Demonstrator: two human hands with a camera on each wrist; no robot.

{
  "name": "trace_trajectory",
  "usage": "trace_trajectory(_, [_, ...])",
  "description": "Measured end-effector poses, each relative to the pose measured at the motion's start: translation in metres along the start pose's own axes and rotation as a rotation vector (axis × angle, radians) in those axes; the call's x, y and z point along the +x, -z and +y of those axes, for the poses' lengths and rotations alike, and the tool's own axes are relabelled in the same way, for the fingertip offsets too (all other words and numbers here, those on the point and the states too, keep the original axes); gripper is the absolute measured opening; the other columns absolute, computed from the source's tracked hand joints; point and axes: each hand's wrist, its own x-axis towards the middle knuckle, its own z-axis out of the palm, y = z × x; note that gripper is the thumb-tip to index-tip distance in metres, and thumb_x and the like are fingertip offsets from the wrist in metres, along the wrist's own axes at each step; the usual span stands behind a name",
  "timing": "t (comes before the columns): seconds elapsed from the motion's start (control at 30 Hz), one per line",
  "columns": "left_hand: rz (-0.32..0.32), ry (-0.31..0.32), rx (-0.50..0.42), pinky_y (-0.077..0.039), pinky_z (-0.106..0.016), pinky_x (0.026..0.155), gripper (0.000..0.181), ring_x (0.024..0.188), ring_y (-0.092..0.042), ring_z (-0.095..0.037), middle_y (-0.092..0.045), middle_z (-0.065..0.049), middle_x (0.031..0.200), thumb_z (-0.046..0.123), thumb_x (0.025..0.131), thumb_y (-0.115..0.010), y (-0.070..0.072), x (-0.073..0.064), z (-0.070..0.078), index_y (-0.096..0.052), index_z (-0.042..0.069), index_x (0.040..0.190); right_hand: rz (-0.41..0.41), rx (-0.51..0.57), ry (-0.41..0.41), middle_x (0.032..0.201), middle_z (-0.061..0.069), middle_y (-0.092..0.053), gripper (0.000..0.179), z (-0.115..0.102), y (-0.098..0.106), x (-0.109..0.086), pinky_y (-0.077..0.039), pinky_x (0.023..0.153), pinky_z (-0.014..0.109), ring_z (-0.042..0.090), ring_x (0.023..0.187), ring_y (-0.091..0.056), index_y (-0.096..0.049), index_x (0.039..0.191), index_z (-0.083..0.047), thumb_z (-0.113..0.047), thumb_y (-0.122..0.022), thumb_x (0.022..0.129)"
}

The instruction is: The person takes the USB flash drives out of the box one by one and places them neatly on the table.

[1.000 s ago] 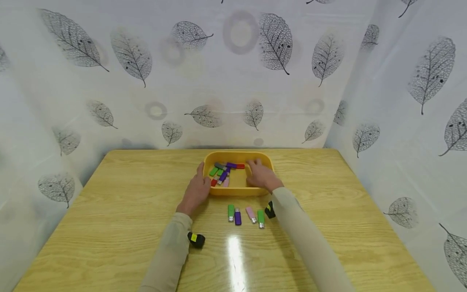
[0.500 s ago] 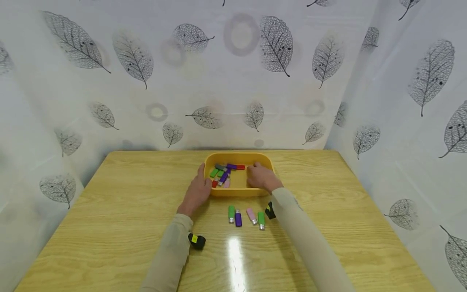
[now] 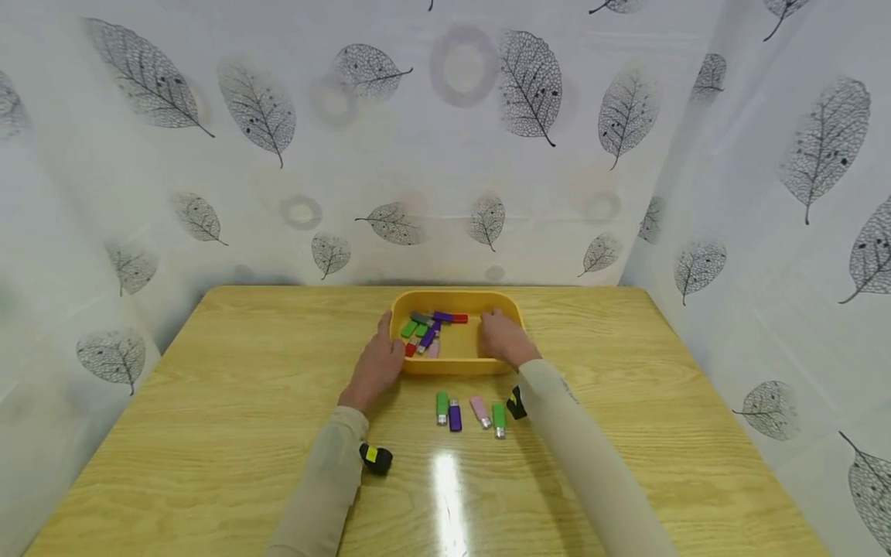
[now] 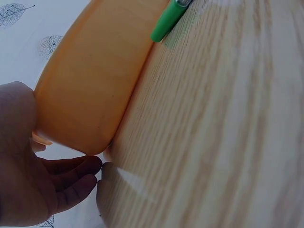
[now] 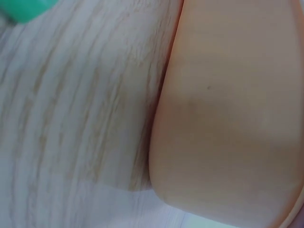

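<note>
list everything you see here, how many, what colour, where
tray: one, orange-yellow, near table's far edge
USB sticks: overlapping, exact count unclear, green/purple/red/grey/pink, tray's left part
green USB sticks: two, green, table before tray
purple USB stick: one, purple, between them
pink USB stick: one, pink, between them
table: one, wood-grain, underneath
leaf-print sheeting: count unclear, white/dark, around table
wrist cameras: two, black/yellow, at wrists
sleeves: two, beige, forearms
left hand: one, bare, tray's left corner
right hand: one, bare, inside tray's right part
</note>
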Motion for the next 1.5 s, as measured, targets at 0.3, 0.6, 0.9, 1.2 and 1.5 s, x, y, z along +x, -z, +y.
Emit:
trace_trajectory(0.3, [-0.002, 0.011, -0.003, -0.034, -0.053, 0.113, 0.066, 0.133, -0.048, -0.037, -0.04, -0.025, 0.151, 0.027, 0.102, -0.035, 0.0006, 0.0002, 0.0, -0.006, 0.011, 0.16, 0.065, -0.05, 0.049, 0.122, 0.02, -0.06, 0.031, -0.0012, -0.0001, -0.0003, -0.046, 0.099, 0.046, 0.036, 0.111, -0.054, -0.058, 0.126, 0.002, -0.001, -0.05, 0.097])
trace_trajectory(0.6, [-0.014, 0.02, 0.003, -0.034, -0.054, 0.113, 0.067, 0.133, -0.047, -0.038, -0.039, -0.026, 0.151, 0.026, 0.102, -0.036, 0.0006, 0.0009, -0.0013, -0.005, 0.01, 0.16, 0.054, -0.048, 0.068, 0.118, 0.019, -0.06, 0.034, -0.0009, -0.0022, -0.0008, -0.05, 0.095, 0.045, 0.034, 0.107, -0.058, -0.059, 0.126, 0.002, -0.001, -0.058, 0.092])
trace_trajectory(0.9, [-0.001, 0.008, -0.008, -0.034, -0.053, 0.112, 0.066, 0.132, -0.048, -0.038, -0.041, -0.026, 0.15, 0.027, 0.102, -0.037, 0.0016, -0.0011, 0.0001, -0.008, 0.011, 0.159, 0.008, 0.035, 0.062, 0.121, 0.02, -0.057, 0.038, 0.0005, -0.0007, 0.0017, -0.051, 0.091, 0.042, 0.028, 0.101, -0.056, -0.057, 0.129, 0.003, -0.006, -0.061, 0.092])
trace_trajectory(1.2, [-0.011, 0.012, -0.013, -0.033, -0.053, 0.113, 0.066, 0.133, -0.047, -0.037, -0.039, -0.025, 0.152, 0.026, 0.103, -0.035, 0.0017, -0.0006, -0.0006, -0.005, 0.01, 0.16, 0.021, 0.1, 0.084, 0.125, 0.022, -0.055, 0.037, 0.0011, -0.0009, -0.0003, -0.05, 0.09, 0.042, 0.029, 0.103, -0.055, -0.055, 0.132, 0.005, -0.007, -0.051, 0.097])
trace_trajectory(1.5, [-0.012, 0.006, -0.024, -0.035, -0.053, 0.112, 0.067, 0.131, -0.049, -0.036, -0.04, -0.025, 0.15, 0.027, 0.102, -0.036, 0.0013, -0.0003, -0.0002, -0.006, 0.011, 0.16, 0.01, 0.146, 0.074, 0.122, 0.021, -0.052, 0.04, 0.0017, 0.0007, -0.0028, -0.051, 0.08, 0.038, 0.024, 0.087, -0.053, -0.056, 0.13, 0.002, -0.009, -0.06, 0.092])
